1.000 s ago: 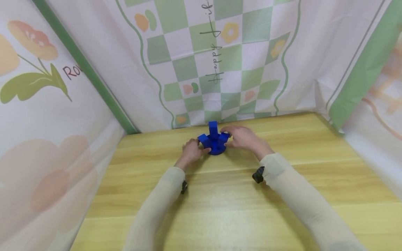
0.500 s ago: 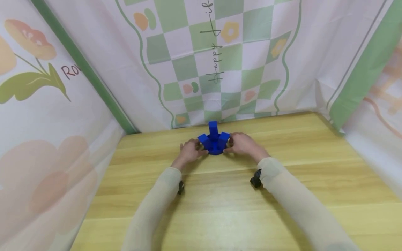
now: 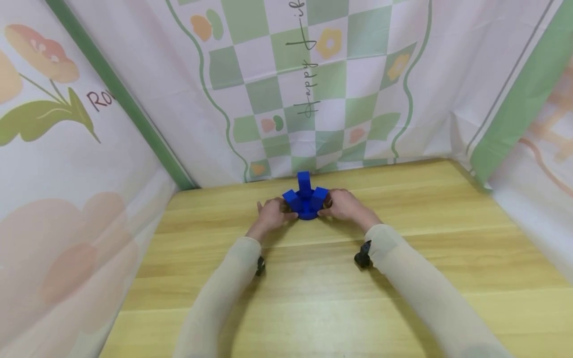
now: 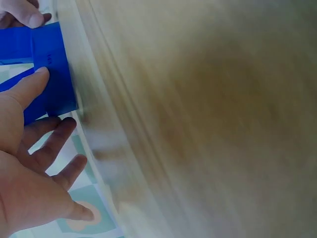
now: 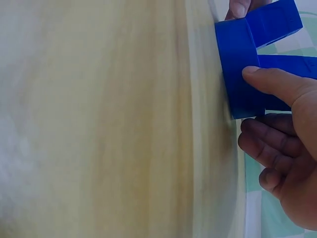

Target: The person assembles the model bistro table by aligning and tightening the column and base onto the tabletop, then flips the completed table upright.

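Note:
A blue plastic piece stands at the back of the wooden table. It has a round base and three thick prongs that rise and lean outward. On its left side, my left hand pinches the base; in the left wrist view the thumb presses the base wall and the fingertips reach its far side. My right hand grips the opposite side. The right wrist view shows that thumb on the base and the fingers curled behind it. The base appears to rest on the table.
Behind the piece, close to it, hangs a white and green checked cloth. More printed cloth walls the left side, and another cloth the right. The wooden table top extends toward me.
My right hand has come down from the right prong to the base, its thumb now at the front. The left hand shifted slightly, its thumb lower on the base. The blue piece stays about in place.

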`<state>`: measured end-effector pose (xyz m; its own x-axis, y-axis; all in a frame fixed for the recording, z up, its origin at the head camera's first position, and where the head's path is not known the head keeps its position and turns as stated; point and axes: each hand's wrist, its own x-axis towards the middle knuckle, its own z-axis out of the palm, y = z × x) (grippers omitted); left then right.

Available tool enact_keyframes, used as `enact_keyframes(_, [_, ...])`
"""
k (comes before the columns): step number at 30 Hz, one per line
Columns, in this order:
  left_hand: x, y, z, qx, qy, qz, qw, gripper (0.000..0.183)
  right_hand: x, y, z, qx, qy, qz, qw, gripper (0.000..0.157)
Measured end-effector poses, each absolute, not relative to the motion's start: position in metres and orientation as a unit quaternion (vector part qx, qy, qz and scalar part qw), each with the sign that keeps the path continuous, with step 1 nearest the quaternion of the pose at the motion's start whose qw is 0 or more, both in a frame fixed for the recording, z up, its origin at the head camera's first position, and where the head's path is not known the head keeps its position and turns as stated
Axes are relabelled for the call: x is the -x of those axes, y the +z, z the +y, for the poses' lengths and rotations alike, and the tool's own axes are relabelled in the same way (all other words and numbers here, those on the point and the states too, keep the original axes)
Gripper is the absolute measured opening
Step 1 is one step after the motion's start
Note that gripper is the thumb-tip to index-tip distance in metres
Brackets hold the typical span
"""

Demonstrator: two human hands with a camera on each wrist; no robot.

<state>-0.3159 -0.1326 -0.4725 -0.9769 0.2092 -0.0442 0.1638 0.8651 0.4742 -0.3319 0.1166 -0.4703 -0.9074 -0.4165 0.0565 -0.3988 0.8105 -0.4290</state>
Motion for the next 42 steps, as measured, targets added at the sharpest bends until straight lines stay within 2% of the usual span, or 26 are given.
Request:
enact_keyframes(9, [0.314, -0.466, -0.13, -0.099, 0.271, 0.957, 0.038, 0.043, 0.333, -0.462, 0.119, 0.216, -0.251, 0.943, 0.03, 0.043])
enact_keyframes(18, [0.309, -0.458, -0.127, -0.098, 0.298, 0.949, -0.018, 0.051, 0.332, -0.452, 0.126, 0.229, -0.301, 0.925, 0.025, 0.033])
enact_keyframes(27, [0.308, -0.451, -0.124, -0.099, 0.306, 0.944, -0.073, 0.049, 0.333, -0.446, 0.134, 0.251, -0.342, 0.906, 0.009, 0.019])
enact_keyframes(32, [0.309, -0.446, -0.124, -0.104, 0.305, 0.943, -0.078, 0.046, 0.334, -0.446, 0.138, 0.236, -0.345, 0.908, 0.015, 0.024])
enact_keyframes(42, [0.309, -0.437, -0.125, -0.084, 0.343, 0.935, -0.038, 0.042, 0.33, -0.44, 0.141, 0.186, -0.389, 0.9, 0.054, 0.05])
